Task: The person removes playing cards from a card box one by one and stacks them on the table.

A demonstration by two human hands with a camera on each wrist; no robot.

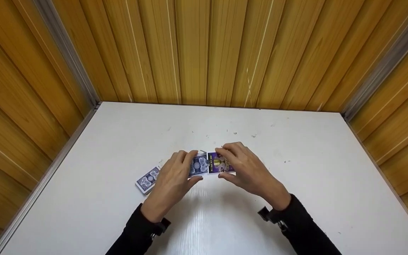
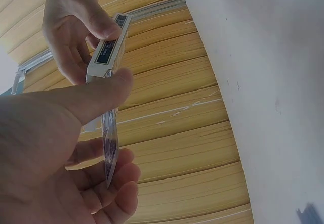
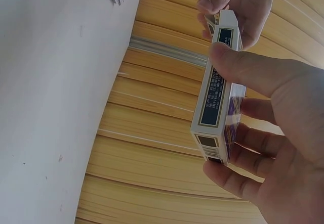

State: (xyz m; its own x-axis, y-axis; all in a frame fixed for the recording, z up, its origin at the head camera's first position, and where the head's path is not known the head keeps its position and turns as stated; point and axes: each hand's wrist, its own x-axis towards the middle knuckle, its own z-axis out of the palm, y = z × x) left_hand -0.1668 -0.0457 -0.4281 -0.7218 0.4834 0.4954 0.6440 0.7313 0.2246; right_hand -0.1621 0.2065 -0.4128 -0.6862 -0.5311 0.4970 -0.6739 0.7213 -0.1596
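My right hand [image 1: 248, 168] holds a playing-card box [image 1: 221, 163], purple with a gold picture on the face that shows in the head view. Dark printed panels run along its white-edged narrow side in the right wrist view, under the thumb. My left hand [image 1: 174, 177] pinches a thin piece with a blue card-back pattern [image 1: 199, 165], seen nearly edge-on in the left wrist view. Its near end meets the box's end; whether it reaches inside cannot be told. Left of my left hand, a stack of blue-backed playing cards [image 1: 148, 180] lies on the table, partly hidden by that hand.
The white table [image 1: 313, 170] bears small dark marks. Yellow wood-patterned panels [image 1: 190, 53] stand behind and at both sides, with grey metal strips at the corners. A dark wrist device [image 1: 275, 217] sits at the right sleeve.
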